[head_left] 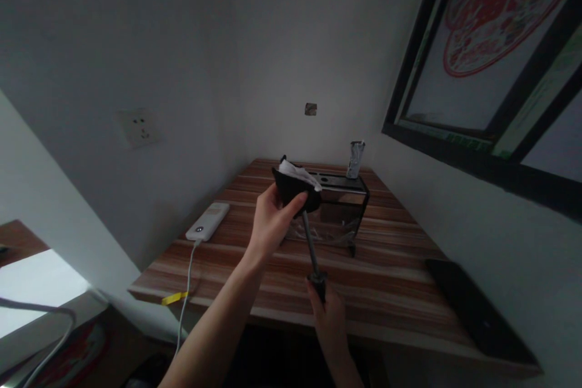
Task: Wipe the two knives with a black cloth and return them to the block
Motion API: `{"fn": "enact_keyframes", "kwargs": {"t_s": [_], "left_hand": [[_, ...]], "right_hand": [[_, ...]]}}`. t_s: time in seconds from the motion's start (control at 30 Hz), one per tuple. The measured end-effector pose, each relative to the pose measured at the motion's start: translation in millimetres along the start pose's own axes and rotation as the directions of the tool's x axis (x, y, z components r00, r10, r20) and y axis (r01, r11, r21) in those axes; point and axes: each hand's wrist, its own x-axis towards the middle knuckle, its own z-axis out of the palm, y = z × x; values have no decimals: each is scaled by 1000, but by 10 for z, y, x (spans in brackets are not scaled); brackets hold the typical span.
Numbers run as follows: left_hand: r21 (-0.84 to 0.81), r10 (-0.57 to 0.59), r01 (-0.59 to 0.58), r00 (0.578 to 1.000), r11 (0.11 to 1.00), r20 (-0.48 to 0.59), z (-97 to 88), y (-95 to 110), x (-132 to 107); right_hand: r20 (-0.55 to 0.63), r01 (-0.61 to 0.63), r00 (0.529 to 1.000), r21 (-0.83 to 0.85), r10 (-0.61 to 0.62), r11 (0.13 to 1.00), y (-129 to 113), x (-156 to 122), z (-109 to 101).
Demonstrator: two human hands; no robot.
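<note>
My left hand [273, 213] is closed on a black holder-like piece [291, 187], thumb on its near side. White crumpled material [297, 173], like tissue or cloth, shows along its top. A slim grey metal rod [310, 242] runs from under the black piece down to a dark handle [319, 286]. My right hand [330, 315] is wrapped round that handle, low near the table's front edge. Whether the rod is fixed to the black piece or only touches it, I cannot tell. Both hands are above the wood-grain table [386, 291].
Behind my hands stands a dark tissue-box-like stand [339, 212] with a silvery packet [355, 159] upright on top. A white power bank [208, 222] with a white cable [188, 285] lies left; yellow tape [174, 298] marks the front edge. A black flat slab [477, 306] lies right.
</note>
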Motion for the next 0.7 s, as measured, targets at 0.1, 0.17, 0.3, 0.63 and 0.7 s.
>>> {"fn": "enact_keyframes", "kwargs": {"t_s": [0.1, 0.17, 0.3, 0.63, 0.7], "left_hand": [[37, -23, 21, 998, 999, 61, 52, -77, -100], [67, -36, 30, 996, 997, 87, 80, -132, -165], [120, -67, 53, 991, 991, 117, 94, -230, -261], [166, -136, 114, 982, 980, 131, 44, -431, -468], [184, -149, 123, 979, 975, 138, 38, -462, -524]], "right_hand": [[-17, -7, 1000, 3, 7, 1000, 21, -6, -2], [-7, -1, 1000, 15, 1, 1000, 28, -8, -8], [-11, 4, 1000, 27, -4, 1000, 22, -3, -16], [-23, 19, 1000, 44, -18, 999, 5, 14, -18], [-27, 36, 999, 56, -34, 998, 11, 11, -20]]}}
